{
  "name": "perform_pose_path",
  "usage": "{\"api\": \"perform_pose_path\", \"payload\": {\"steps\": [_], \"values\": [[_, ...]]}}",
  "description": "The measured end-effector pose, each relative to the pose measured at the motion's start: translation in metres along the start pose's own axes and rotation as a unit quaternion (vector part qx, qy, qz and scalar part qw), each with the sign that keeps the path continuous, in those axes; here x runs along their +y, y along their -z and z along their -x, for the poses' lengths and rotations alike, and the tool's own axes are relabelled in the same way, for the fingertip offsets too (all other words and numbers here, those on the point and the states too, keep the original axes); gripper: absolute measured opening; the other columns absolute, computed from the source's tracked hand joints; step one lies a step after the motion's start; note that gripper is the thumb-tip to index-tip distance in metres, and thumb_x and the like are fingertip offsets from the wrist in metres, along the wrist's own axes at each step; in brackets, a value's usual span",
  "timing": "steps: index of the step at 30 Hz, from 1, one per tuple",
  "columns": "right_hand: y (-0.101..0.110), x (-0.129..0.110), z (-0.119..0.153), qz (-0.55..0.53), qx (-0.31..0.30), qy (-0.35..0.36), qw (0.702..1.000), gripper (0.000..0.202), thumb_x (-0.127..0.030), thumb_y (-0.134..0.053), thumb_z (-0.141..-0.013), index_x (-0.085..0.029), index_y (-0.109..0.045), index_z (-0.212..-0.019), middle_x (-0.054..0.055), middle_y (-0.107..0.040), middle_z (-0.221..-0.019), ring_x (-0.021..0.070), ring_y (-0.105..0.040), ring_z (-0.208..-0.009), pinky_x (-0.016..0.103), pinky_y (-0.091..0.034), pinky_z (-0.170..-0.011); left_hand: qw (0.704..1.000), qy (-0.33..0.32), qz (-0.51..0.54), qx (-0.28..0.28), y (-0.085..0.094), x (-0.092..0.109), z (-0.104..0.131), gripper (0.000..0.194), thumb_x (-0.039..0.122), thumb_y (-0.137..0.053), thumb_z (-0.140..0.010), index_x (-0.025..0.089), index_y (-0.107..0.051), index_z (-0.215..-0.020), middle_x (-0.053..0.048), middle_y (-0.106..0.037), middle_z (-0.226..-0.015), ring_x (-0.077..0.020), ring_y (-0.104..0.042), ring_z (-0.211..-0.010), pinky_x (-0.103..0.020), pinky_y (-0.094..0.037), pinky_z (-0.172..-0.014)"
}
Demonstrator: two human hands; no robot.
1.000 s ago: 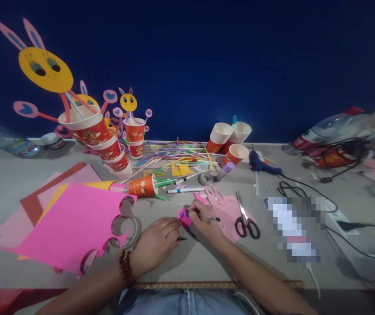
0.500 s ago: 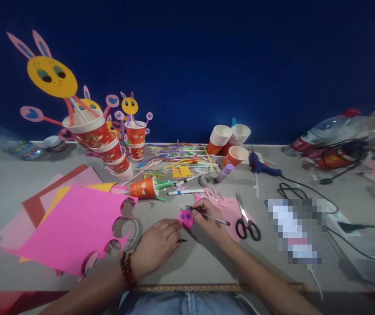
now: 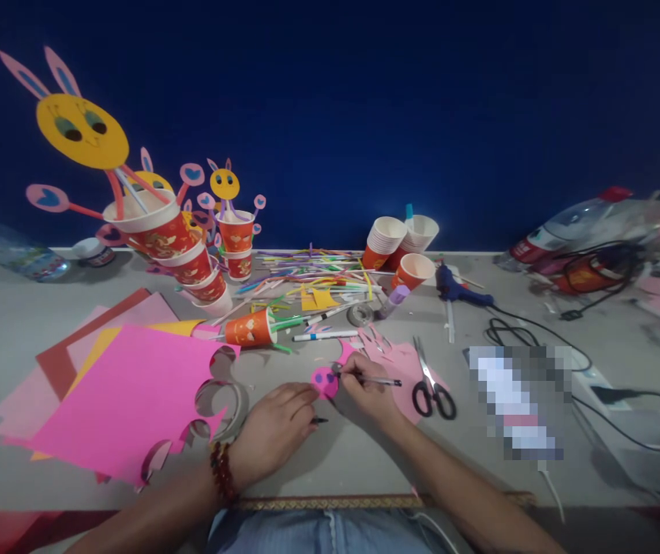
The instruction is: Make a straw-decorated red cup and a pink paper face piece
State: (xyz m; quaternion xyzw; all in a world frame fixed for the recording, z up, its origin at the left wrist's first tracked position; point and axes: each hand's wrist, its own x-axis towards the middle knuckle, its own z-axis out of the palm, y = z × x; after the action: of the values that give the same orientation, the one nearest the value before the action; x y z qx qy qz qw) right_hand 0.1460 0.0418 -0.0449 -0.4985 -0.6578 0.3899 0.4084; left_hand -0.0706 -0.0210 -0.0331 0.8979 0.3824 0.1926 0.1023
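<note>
A small bright pink paper circle (image 3: 325,385) with two dark blue eye spots lies flat in front of me. My left hand (image 3: 277,425) is closed, its fingertips pressing the circle's left edge down. A small black tip (image 3: 319,420), perhaps a pen cap, pokes out from under those fingers. Pinched in my right hand (image 3: 369,391) is a pen (image 3: 385,380), its point at the circle's right eye spot. Light pink paper scraps (image 3: 402,373) lie beneath and beyond that hand, with black-handled scissors (image 3: 435,398) to the right.
Pink and coloured paper sheets (image 3: 128,400) overlap a tape roll (image 3: 223,412) at left. Behind stand red paper cups (image 3: 157,231) with bunny figures, a tipped cup (image 3: 248,328), straws (image 3: 312,269) and a glue gun (image 3: 462,290). A pixelated object (image 3: 515,404) and cables lie at right.
The pen point has moved down from above the circle onto its right eye spot, the pen now lying flatter. My left hand stays on the circle; the whole view has shifted slightly.
</note>
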Motion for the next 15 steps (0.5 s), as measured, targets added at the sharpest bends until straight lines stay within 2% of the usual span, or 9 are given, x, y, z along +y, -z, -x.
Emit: {"api": "perform_pose_path", "payload": {"steps": [15], "values": [[-0.0006, 0.0016, 0.0011, 0.028, -0.015, -0.001, 0.999, 0.011, -0.019, -0.052, -0.075, -0.022, -0.052, -0.064, -0.004, -0.053, -0.058, 0.0134, -0.046, -0.054, 0.024, -0.034, -0.053, 1.000, 0.004, 0.007, 0.000, 0.0010, 0.0005, -0.0001, 0.009, 0.022, -0.058, -0.097, 0.015, -0.064, -0.100, -0.010, -0.071, -0.123, -0.0237, -0.064, -0.118, -0.042, -0.053, -0.103]]}}
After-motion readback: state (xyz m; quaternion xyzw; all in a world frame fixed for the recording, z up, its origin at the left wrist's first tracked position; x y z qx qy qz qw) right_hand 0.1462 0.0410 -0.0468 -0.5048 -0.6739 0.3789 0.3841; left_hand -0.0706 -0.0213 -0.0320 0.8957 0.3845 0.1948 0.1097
